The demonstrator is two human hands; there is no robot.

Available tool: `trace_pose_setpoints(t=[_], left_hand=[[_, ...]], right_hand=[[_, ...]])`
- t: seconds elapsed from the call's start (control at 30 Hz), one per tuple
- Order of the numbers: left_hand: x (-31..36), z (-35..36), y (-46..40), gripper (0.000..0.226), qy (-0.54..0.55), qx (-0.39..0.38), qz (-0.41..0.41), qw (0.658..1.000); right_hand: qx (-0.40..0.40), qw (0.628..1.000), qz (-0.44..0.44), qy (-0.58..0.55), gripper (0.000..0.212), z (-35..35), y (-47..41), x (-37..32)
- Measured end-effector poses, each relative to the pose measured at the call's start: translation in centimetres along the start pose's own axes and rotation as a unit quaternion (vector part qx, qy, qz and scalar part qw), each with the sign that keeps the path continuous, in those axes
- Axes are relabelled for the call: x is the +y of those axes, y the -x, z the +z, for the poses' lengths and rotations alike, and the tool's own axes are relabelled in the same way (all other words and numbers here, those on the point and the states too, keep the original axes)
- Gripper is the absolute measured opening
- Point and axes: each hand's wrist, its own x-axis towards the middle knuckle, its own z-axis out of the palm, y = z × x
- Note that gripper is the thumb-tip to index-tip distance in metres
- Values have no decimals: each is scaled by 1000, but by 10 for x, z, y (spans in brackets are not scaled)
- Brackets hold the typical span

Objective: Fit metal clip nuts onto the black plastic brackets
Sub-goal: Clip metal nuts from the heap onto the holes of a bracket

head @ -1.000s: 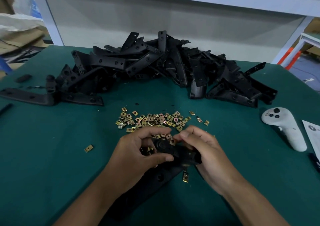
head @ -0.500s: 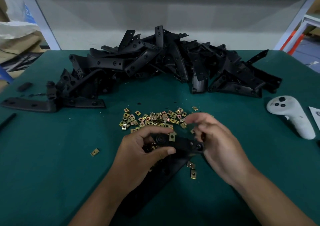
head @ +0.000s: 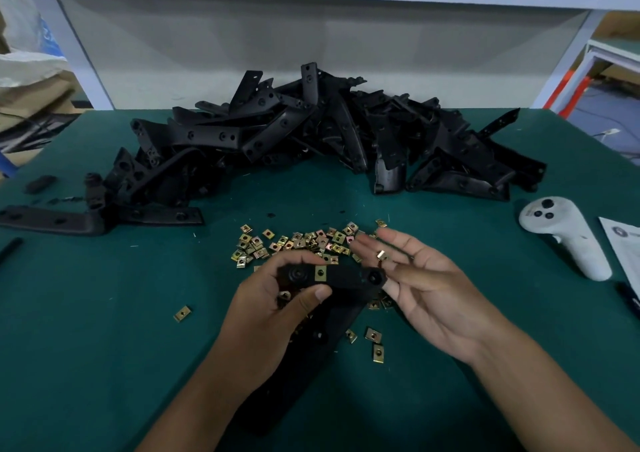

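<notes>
Workshop: bracket heap [head: 329, 133], loose clip nuts [head: 298, 242]

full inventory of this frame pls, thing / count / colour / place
held bracket: one, black, gripped at table centre, one clip nut already seated on it
bracket pile: many, too tangled to count, black, far side of the table
loose clip nuts: dozens, brass-coloured, scattered between pile and hands; a few strays nearer, one off to the left
single clip nut: one, brass-coloured, lying on the right hand's fingers
controller: one, white, right side of the table
paper sheet: one, white, right edge, cut off by the frame
table: one, green mat top
left hand: grips the held bracket
right hand: palm up, fingers nearly straight, beside the bracket's right end
</notes>
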Motion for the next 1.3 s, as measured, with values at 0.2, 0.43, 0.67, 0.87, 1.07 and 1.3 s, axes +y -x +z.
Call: trace_pose_setpoints(t=[0.2,0.43,0.67,0.87,1.07,1.3], left_hand=[[6,3,0,31,121,25,13,992],[7,5,3,46,97,23,-10,995],[8,2,3,53,-2,38,9,999],[11,4,4,47,-17,32,21,999],[10,3,4,44,-39,29,34,998],[11,-1,2,44,53,41,24,997]], right_hand=[[16,997,-9,79,45,1,0,-1],[2,990,-33,138,40,2,2,-3],[7,990,-34,134,41,5,5,-2],[-5,988,-45,146,28,7,8,-3],[-11,987,-50,152,19,5,6,-3],[-11,724,-212,656,21,-4,7,9]])
